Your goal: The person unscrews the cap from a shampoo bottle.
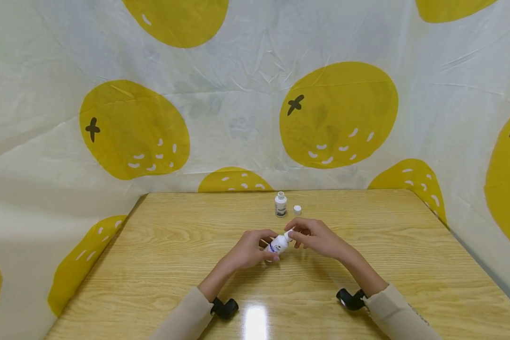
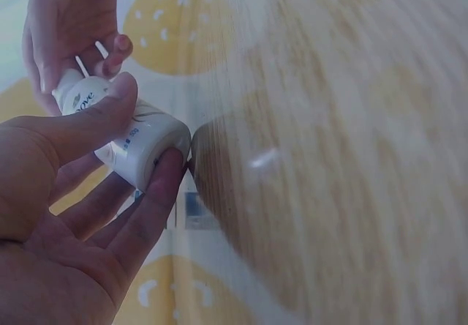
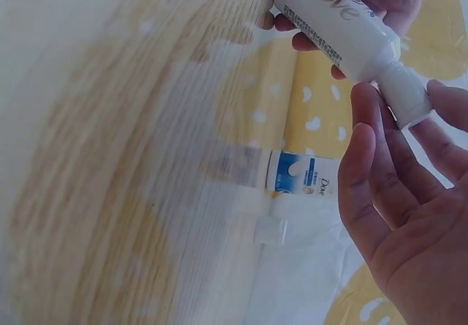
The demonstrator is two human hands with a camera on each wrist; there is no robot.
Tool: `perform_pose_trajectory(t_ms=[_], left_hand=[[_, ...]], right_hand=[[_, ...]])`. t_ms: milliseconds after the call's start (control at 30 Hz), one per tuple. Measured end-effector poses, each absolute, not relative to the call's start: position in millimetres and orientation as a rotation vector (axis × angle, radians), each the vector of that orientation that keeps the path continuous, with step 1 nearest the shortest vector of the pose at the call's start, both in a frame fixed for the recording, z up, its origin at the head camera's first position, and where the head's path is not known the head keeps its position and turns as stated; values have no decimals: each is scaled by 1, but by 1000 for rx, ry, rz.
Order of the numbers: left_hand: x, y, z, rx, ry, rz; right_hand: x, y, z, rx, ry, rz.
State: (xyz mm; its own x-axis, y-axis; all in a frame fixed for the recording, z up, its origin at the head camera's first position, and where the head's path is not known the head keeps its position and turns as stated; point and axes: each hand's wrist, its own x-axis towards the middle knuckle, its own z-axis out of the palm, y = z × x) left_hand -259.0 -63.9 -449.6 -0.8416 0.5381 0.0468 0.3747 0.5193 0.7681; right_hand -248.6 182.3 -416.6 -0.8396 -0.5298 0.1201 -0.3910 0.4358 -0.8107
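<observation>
Tilted above the table, a small white Dove bottle is gripped by my left hand. In the left wrist view, the thumb lies on the bottle's side and a finger touches its base. My right hand pinches the white cap at the bottle's neck between thumb and fingers. Whether the cap is tight or loose on the neck cannot be told. Farther back stands a second white Dove bottle, upright with its neck uncovered. A loose white cap lies just right of it.
The wooden table extends around both hands and ends at a curtain printed with yellow fruit. Black wrist cameras are strapped to both forearms, close above the tabletop.
</observation>
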Motion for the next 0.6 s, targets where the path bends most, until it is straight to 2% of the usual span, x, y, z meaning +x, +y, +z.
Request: perform_pose_trajectory(t_ms=[333, 600], left_hand=[[-259, -64, -449, 774, 2558, 1232], [-258, -65, -449, 764, 2551, 1233]], right_hand=[[-250, 184, -416, -706, 2589, -1308], [-249, 184, -416, -787, 2551, -1345]])
